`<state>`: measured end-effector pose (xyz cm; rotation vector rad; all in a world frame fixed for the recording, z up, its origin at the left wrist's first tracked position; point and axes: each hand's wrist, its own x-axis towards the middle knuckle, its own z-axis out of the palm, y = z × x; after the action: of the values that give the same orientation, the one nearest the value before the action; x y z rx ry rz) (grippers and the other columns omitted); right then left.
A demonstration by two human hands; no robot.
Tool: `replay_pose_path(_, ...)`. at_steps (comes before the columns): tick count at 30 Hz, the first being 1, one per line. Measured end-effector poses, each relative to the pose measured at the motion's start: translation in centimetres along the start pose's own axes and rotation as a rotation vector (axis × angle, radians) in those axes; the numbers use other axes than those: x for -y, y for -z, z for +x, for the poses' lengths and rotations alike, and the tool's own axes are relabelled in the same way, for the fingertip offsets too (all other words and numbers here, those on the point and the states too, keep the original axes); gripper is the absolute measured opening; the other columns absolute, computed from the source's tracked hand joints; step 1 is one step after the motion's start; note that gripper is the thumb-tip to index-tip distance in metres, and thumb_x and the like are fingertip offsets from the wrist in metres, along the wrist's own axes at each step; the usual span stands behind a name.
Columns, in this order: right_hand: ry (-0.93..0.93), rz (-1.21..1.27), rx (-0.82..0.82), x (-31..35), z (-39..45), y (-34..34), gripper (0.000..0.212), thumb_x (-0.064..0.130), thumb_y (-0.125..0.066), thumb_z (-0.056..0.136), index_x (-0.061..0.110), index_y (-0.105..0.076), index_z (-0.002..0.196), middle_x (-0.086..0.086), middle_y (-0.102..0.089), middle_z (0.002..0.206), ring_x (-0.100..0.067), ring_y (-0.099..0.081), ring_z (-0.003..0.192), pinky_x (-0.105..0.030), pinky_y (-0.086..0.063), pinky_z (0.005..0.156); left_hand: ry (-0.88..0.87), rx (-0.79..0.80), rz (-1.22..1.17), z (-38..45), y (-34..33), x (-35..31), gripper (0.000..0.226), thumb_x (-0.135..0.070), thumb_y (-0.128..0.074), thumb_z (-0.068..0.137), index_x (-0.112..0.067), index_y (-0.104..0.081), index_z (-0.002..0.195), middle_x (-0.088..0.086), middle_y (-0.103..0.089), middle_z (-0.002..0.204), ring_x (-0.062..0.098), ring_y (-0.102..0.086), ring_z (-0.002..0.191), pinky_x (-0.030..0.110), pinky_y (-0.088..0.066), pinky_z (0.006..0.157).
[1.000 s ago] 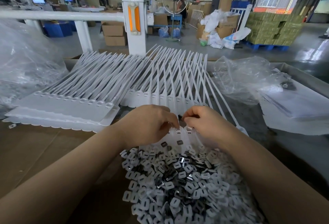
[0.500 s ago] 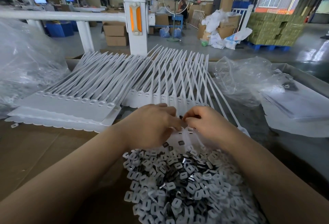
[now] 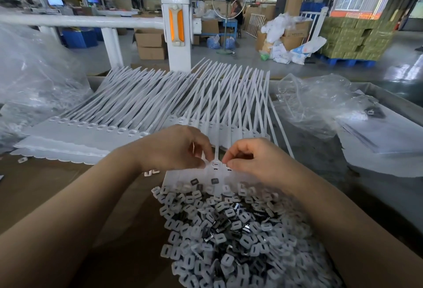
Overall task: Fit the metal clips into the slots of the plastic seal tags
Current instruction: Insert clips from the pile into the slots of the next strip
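A strip of white plastic seal tags [image 3: 216,168] lies in front of me, its long tails pointing away. My left hand [image 3: 176,148] pinches the strip's upper edge just left of a slot. My right hand [image 3: 254,161] has its fingers curled at the edge just right of that slot; whether it holds a clip is hidden. A heap of small metal clips [image 3: 235,230], white and dark, lies near me on the brown cardboard [image 3: 57,187], and a few rest on the strip.
Stacked strips of seal tags [image 3: 75,136] lie to the left, and a fanned row [image 3: 229,104] sits behind my hands. Clear plastic bags [image 3: 315,102] are crumpled at the right, another bag [image 3: 29,74] at the left. A white post [image 3: 176,26] stands beyond the table.
Both hands stay at the strip's upper edge. My left fingers have shifted a little left, uncovering the slot between the two hands.
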<state>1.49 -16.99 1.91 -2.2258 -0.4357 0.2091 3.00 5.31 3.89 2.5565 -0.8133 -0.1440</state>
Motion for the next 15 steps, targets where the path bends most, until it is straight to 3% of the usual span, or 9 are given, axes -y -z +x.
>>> replay_pose_path(6, 0.009, 0.007, -0.001, -0.2, 0.2, -0.1, 0.01, 0.022, -0.069, 0.091, 0.031, -0.071, 0.087, 0.012, -0.073, 0.087, 0.001, -0.067, 0.081, -0.023, -0.054, 0.079, 0.033, 0.099, -0.059, 0.1, -0.8, -1.2, 0.014, -0.031, -0.08, 0.078, -0.034, -0.071, 0.088, -0.006, -0.066, 0.079, 0.008, -0.061, 0.074, 0.021, -0.049, 0.067)
replay_pose_path(10, 0.009, 0.014, -0.002, -0.4, 0.3, -0.1, 0.012, 0.022, -0.069, 0.091, 0.033, -0.071, 0.085, 0.016, -0.073, 0.087, 0.005, -0.066, 0.082, -0.021, -0.051, 0.08, 0.063, 0.067, -0.004, 0.4, -1.6, -1.4, 0.014, -0.038, -0.079, 0.078, -0.033, -0.069, 0.086, -0.012, -0.065, 0.075, 0.001, -0.061, 0.071, 0.018, -0.047, 0.062)
replay_pose_path(15, 0.02, 0.008, -0.008, -0.5, 0.3, -0.1, 0.013, 0.022, -0.068, 0.092, 0.034, -0.071, 0.087, 0.019, -0.072, 0.089, 0.009, -0.065, 0.083, -0.016, -0.049, 0.078, 0.05, 0.113, 0.06, 0.3, -1.7, -2.1, 0.006, -0.033, -0.073, 0.082, -0.03, -0.07, 0.086, -0.015, -0.065, 0.076, -0.006, -0.06, 0.074, 0.011, -0.043, 0.064)
